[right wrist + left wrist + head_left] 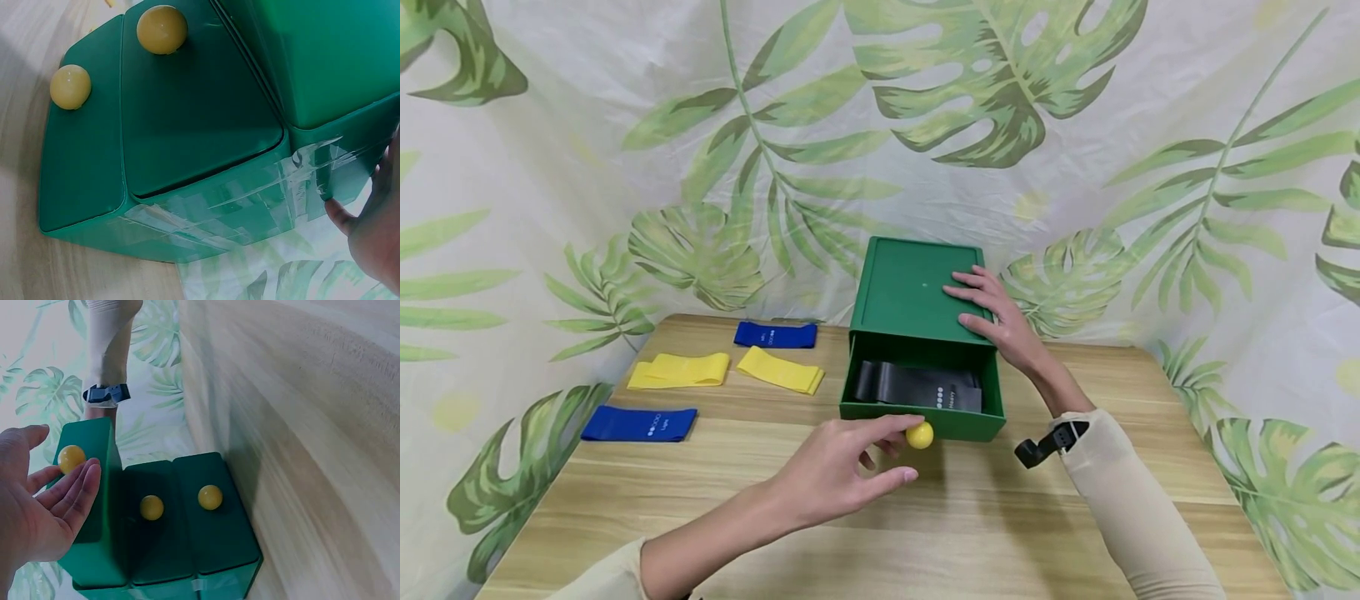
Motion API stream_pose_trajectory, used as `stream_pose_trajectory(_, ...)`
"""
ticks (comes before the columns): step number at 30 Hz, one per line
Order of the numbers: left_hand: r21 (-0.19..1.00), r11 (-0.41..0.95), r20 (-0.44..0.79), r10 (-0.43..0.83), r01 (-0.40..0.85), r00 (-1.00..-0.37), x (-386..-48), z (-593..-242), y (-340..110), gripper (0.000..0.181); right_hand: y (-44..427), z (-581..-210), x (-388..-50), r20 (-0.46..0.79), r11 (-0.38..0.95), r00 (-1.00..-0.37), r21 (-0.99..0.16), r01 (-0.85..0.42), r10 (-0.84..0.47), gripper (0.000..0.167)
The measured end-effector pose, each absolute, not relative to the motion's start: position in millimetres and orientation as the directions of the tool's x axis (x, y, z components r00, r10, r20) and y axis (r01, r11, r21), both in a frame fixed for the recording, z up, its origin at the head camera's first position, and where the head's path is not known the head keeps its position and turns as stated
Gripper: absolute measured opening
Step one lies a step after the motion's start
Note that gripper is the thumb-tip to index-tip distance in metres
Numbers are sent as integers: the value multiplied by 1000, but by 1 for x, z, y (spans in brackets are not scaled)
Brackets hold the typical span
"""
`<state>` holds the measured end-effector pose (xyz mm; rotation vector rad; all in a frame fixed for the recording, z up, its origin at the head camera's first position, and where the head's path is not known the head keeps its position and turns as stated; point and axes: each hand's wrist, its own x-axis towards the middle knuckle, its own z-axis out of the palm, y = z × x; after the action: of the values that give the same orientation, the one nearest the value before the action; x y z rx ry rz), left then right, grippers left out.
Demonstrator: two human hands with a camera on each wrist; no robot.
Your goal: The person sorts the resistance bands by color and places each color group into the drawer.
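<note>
A green drawer box (917, 287) stands at the back of the wooden table, its top drawer (887, 412) pulled out. Inside the drawer lie dark grey resistance bands (917, 387), one printed "Heavy". At the drawer's round yellow knob (920, 435) is my left hand (842, 467), fingers extended against it and thumb apart. My right hand (1000, 321) rests on the box's top near its right edge, fingers spread. The left wrist view shows two lower closed drawers, each with a yellow knob (210, 497). Clear tape (250, 194) runs along the box's side.
Left of the box, on the table (760, 475), lie two yellow resistance bands, one folded (679, 371) and one slanted (781, 370). A blue band (775, 335) lies behind them, another blue band (640, 424) in front. A leaf-patterned cloth (805, 167) hangs behind.
</note>
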<state>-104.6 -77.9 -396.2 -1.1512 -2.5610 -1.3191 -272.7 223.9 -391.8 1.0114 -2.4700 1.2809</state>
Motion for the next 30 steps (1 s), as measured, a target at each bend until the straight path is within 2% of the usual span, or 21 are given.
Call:
stream_pose_trajectory(8, 733, 357, 338, 547, 579, -766, -107, -404, -71, 38, 223, -393, -273, 437, 397, -753, -657, -641, -492, 47)
stream_pose_trajectory(17, 689, 353, 440, 490, 633, -752, -113, -408, -66, 29, 224, -392, -273, 432, 392, -758, -668, -633, -488, 47)
stream_pose_trajectory(30, 653, 391, 498, 423, 649, -757, -127, -411, -58, 22, 224, -393, -273, 428, 391, -763, -674, -627, -485, 47)
